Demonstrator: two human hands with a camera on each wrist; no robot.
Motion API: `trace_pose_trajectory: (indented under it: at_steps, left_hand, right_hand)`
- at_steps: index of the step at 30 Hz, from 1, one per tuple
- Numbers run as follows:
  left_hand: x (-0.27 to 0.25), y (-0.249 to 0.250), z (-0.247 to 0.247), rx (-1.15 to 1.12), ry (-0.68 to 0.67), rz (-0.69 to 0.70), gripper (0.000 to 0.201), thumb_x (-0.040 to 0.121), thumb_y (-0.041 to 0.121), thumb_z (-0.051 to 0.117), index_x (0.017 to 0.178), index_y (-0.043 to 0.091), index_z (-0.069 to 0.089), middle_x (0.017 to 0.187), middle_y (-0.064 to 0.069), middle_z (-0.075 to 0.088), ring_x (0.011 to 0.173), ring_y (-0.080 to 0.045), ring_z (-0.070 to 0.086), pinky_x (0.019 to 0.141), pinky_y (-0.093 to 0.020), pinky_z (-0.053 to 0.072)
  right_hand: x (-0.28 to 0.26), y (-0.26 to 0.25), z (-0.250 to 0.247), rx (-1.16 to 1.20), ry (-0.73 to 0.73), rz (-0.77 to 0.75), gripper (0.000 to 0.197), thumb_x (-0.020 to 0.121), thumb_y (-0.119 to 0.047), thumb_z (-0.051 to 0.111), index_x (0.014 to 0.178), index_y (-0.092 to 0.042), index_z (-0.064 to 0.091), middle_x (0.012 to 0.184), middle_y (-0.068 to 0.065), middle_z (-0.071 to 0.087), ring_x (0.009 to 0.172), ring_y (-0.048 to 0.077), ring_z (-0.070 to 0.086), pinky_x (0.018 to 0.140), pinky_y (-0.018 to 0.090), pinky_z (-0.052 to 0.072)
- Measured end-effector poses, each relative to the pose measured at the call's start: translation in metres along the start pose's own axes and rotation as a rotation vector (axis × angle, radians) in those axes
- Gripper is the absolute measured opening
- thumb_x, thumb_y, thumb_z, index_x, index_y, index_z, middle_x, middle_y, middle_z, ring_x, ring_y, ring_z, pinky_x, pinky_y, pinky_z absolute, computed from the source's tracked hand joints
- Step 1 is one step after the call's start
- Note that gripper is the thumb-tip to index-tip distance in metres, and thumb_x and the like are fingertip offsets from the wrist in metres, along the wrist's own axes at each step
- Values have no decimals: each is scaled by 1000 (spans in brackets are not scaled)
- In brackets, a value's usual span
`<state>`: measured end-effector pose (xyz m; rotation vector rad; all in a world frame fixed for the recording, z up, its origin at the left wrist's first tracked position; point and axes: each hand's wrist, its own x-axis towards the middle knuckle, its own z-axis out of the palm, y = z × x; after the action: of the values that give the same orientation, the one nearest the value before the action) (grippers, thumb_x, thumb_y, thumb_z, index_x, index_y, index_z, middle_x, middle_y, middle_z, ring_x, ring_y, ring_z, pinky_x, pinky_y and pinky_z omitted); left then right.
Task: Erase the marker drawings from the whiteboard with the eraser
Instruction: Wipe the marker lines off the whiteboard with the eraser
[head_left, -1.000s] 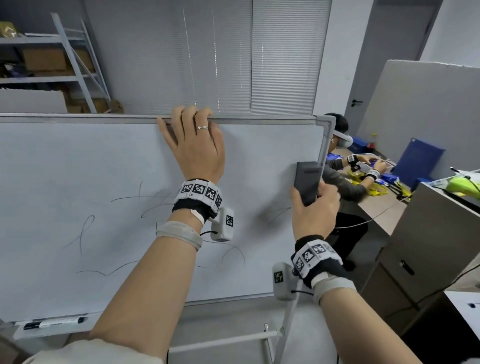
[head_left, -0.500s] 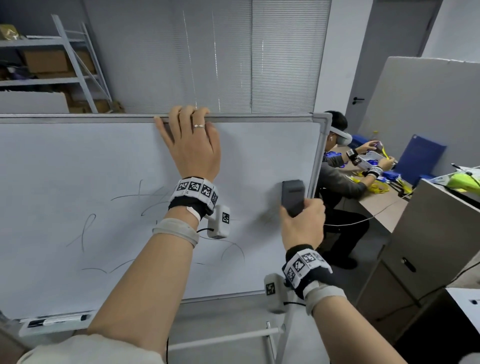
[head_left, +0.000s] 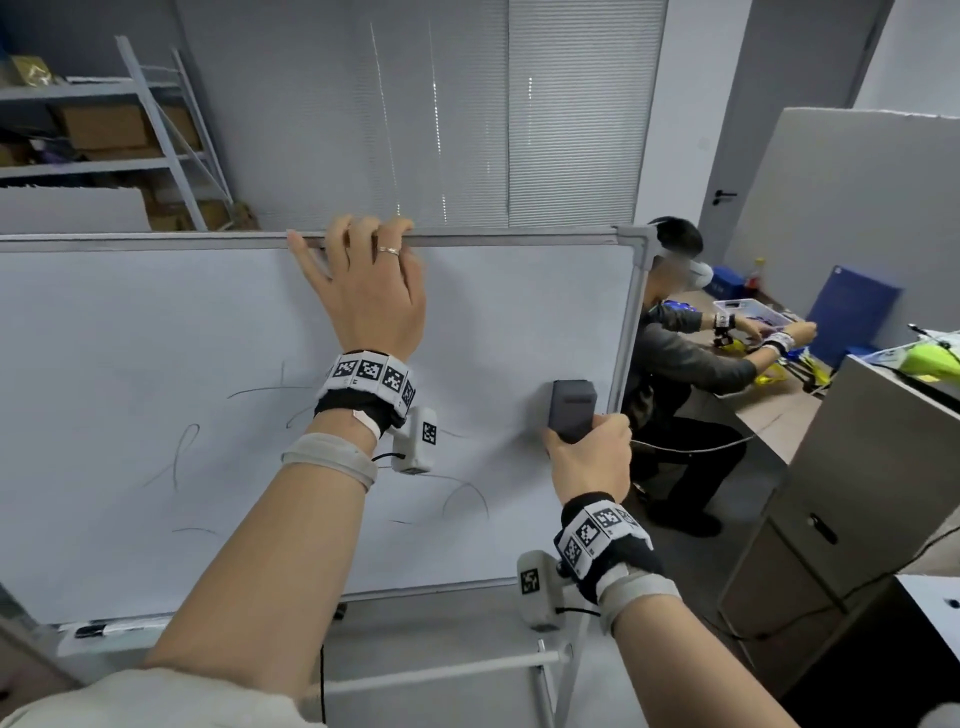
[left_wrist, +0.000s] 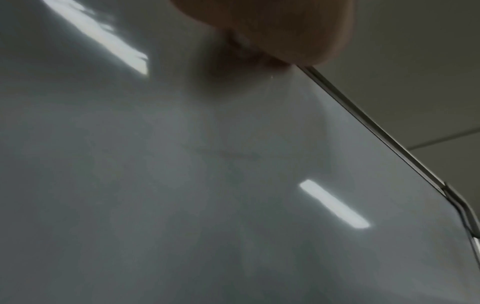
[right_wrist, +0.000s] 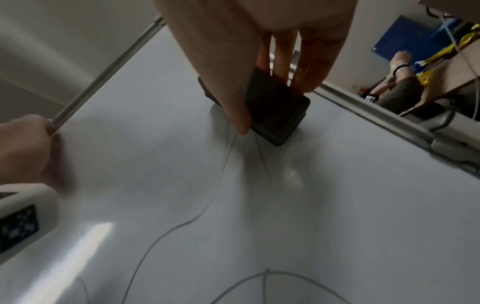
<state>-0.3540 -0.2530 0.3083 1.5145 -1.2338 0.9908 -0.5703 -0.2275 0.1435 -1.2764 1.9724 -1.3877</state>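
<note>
The whiteboard (head_left: 156, 338) stands upright in front of the person, its top rail running left to right. The left hand (head_left: 369, 296) lies flat against the board's upper part, fingers (head_left: 358, 234) hooked over the top rail, holding the frame. The right hand (head_left: 589, 457) grips the dark eraser (head_left: 571, 410), with fingers (right_wrist: 283, 61) on one side and thumb on the other. The eraser is pressed flat on the board near its right edge, about mid-height. Thin marker lines (head_left: 182, 452) remain on the board left of the eraser and lower down, some curving under the left wrist; in the right wrist view lines (right_wrist: 226, 156) run out from beside the eraser. A marker (head_left: 98, 630) lies on the tray at the board's lower left. Right of the board another person (head_left: 675, 353) sits at a bench (head_left: 763, 405).
</note>
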Motion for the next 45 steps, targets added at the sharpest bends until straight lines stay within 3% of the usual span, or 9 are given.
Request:
trace_pose_trajectory:
  at_steps: [4,7,12,22,32,35,39,42,45]
  left_hand:
    - [10,-47,-7,48,32,-120,28,97,32,39,114,29,61,124,8,57,134,-18,42,119,-61,16]
    - [10,-74,-7,77,0,-59,31,96,31,40,120,29,60,129,5,55,135,-20,41,120,-58,17]
    - [15,-90,-2,19,19,-16,32,94,27,44,121,27,62,127,2,57,130,-24,45,120,-56,20]
    - [16,-97,8,-64,27,46,36,90,20,46,121,26,63,124,1,58,127,-26,47,119,-56,21]
    - [11,-87,16,-99,109,1,33,88,17,49,116,22,65,123,-2,60,126,-27,48,117,-59,22]
    - [15,-88,20,-91,106,-48,34,86,16,51,115,21,66,123,-2,60,127,-28,48,118,-59,22]
    - [19,-90,23,-92,89,-60,36,85,15,52,117,23,66,123,-1,59,128,-27,46,118,-59,22]
    - [16,-90,22,-84,74,-12,38,86,17,49,120,24,65,125,0,58,128,-25,45,119,-58,20]
    - [17,-90,22,-89,98,-24,37,87,16,49,119,22,65,125,-1,59,128,-26,46,119,-58,19]
  right_hand:
    - [-1,-4,12,7,7,35,49,72,-33,82,100,-19,45,109,5,55,101,34,61,79,47,55]
    - [-7,-8,28,-14,7,50,49,69,-35,82,99,-18,47,106,6,56,98,35,63,80,47,55]
    - [-37,-27,73,24,-84,53,41,63,-40,80,85,-24,49,85,2,64,73,28,65,63,41,58]
    - [-65,-43,101,-1,-56,68,43,71,-40,80,92,-25,45,89,-1,62,78,26,64,62,35,51]
    - [-22,-29,52,-41,216,175,53,86,-40,73,122,-15,43,127,16,55,117,41,53,85,56,50]
    - [-31,-44,69,-95,166,27,51,84,-33,74,122,-14,47,124,17,54,117,39,50,87,51,50]
    - [-33,-73,79,-7,114,-251,48,80,-35,75,120,-23,51,112,5,53,108,28,51,72,38,49]
    - [-22,-74,69,76,235,-163,50,80,-38,75,122,-22,53,115,8,56,112,31,52,73,34,40]
    - [-22,-49,61,39,230,35,53,81,-35,76,125,-18,51,127,13,55,123,36,48,85,46,46]
